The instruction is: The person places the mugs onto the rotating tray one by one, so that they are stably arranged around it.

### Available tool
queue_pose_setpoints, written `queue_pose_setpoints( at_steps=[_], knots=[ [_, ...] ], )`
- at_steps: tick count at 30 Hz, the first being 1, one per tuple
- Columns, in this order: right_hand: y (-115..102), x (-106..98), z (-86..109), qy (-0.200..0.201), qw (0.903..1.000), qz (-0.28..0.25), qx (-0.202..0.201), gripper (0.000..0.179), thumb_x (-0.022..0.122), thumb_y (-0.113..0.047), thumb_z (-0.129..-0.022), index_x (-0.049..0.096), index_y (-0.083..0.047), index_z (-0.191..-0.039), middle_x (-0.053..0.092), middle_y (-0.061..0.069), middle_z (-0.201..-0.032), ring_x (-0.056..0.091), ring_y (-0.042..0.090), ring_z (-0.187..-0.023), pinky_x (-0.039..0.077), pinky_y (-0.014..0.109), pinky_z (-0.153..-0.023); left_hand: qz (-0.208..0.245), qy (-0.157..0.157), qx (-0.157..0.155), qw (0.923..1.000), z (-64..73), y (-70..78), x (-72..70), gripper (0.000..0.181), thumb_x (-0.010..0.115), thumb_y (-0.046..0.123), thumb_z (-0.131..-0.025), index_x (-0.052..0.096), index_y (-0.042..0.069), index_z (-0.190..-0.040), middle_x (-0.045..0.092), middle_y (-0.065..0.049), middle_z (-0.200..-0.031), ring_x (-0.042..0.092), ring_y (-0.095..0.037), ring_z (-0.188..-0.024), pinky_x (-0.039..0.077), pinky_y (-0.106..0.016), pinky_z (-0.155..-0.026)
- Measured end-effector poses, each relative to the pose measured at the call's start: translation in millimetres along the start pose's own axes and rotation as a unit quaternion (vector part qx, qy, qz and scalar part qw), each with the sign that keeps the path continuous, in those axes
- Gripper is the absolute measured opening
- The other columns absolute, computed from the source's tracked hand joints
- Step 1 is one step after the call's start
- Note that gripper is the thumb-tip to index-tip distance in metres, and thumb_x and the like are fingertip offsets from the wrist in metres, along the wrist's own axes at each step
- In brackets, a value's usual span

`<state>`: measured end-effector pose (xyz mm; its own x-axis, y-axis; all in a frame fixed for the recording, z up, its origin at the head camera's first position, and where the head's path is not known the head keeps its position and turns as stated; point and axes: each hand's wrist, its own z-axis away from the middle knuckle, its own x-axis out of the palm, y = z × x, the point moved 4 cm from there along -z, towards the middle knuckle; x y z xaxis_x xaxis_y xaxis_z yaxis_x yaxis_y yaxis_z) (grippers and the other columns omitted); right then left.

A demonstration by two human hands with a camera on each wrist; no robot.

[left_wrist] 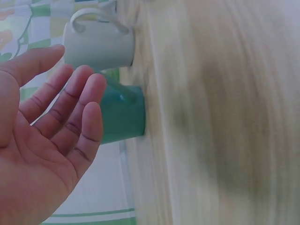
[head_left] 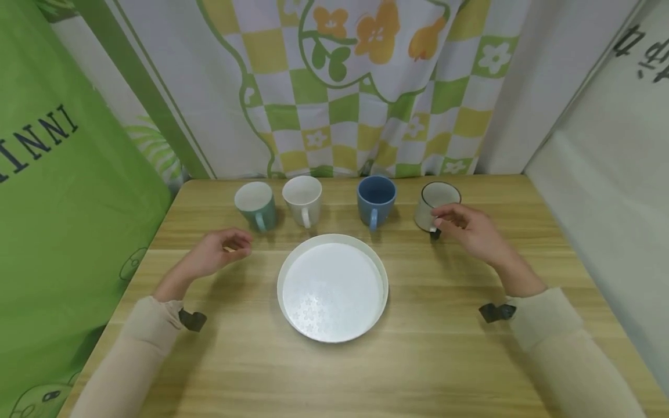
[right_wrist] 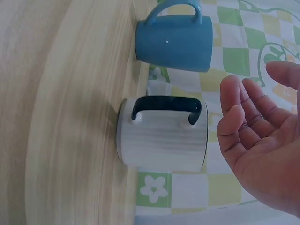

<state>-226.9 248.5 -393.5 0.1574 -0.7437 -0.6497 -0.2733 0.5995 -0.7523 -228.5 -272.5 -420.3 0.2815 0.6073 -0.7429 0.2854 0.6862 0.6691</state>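
Note:
My left hand [head_left: 216, 253] hovers above the table in front of the green mug [head_left: 257, 204], fingers loosely bent and holding nothing. In the left wrist view its palm is bare, with the green mug [left_wrist: 123, 115] behind the fingers. My right hand [head_left: 473, 232] is close to the white mug with a black rim and black handle [head_left: 424, 213]. The right wrist view shows a gap between the relaxed fingers and that mug [right_wrist: 161, 140]. A white mug [head_left: 302, 197] and a blue mug [head_left: 376, 200] stand between the hands, handles toward me.
A round white tray [head_left: 334, 284] with a raised rim lies on the wooden table [head_left: 428, 360], in front of the row of mugs. A checkered curtain [head_left: 334, 122] hangs at the table's back edge. Green cloth [head_left: 63, 191] borders the left side, pale cloth [head_left: 611, 168] the right.

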Motion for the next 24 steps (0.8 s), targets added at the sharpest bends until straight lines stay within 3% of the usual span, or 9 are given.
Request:
queue_pose_setpoints(
  at_steps=[4, 10, 14, 21, 24],
  knots=[
    [-1, 3, 0.0, -0.005, 0.9999, -0.009, 0.005, 0.037, 0.053, -0.028, -0.104, 0.059, -0.003, -0.131, 0.069, 0.017, -0.115, 0.068, 0.011, -0.085, 0.056, 0.022, -0.075, 0.005, -0.003, 0.018, 0.9998, -0.3, 1.7, 6.3, 0.027, 0.067, 0.016, -0.097, 0.066, 0.0, -0.119, 0.073, -0.009, -0.104, 0.067, -0.019, -0.097, 0.055, -0.027, -0.086],
    [-6, 9, -0.6, 0.0, 0.9994, -0.032, 0.013, 0.031, 0.056, -0.024, -0.103, 0.062, -0.005, -0.127, 0.069, 0.019, -0.114, 0.067, 0.003, -0.08, 0.053, 0.02, -0.073, 0.012, -0.002, 0.019, 0.9998, -0.4, 3.0, 13.3, 0.027, 0.066, 0.016, -0.097, 0.065, -0.001, -0.119, 0.073, -0.009, -0.104, 0.066, -0.015, -0.096, 0.055, -0.024, -0.082],
    [-8, 14, -1.5, 0.0, 0.9987, -0.045, 0.022, 0.03, 0.057, -0.023, -0.103, 0.063, -0.004, -0.125, 0.069, 0.015, -0.107, 0.066, 0.002, -0.079, 0.054, 0.023, -0.071, 0.012, 0.007, 0.014, 0.9998, -2.8, 3.4, 18.3, 0.028, 0.067, 0.018, -0.097, 0.066, 0.001, -0.119, 0.073, -0.009, -0.104, 0.067, -0.018, -0.096, 0.054, -0.022, -0.077],
    [-10, 24, -3.9, -0.008, 0.9966, -0.069, 0.043, 0.033, 0.056, -0.026, -0.103, 0.063, -0.002, -0.125, 0.068, 0.021, -0.114, 0.068, 0.007, -0.081, 0.058, 0.028, -0.072, 0.027, -0.001, 0.024, 0.9993, -4.2, 9.1, 29.3, 0.027, 0.067, 0.01, -0.096, 0.065, 0.0, -0.12, 0.073, -0.011, -0.103, 0.068, -0.026, -0.096, 0.055, -0.028, -0.074],
    [-11, 27, -5.1, -0.009, 0.9959, -0.077, 0.046, 0.033, 0.057, -0.026, -0.102, 0.063, -0.001, -0.123, 0.07, 0.011, -0.107, 0.068, 0.016, -0.082, 0.057, 0.029, -0.068, 0.028, -0.001, 0.034, 0.999, -3.5, 9.1, 34.9, 0.026, 0.067, 0.004, -0.094, 0.065, -0.002, -0.119, 0.072, -0.014, -0.101, 0.068, -0.031, -0.095, 0.056, -0.033, -0.073]
  ],
)
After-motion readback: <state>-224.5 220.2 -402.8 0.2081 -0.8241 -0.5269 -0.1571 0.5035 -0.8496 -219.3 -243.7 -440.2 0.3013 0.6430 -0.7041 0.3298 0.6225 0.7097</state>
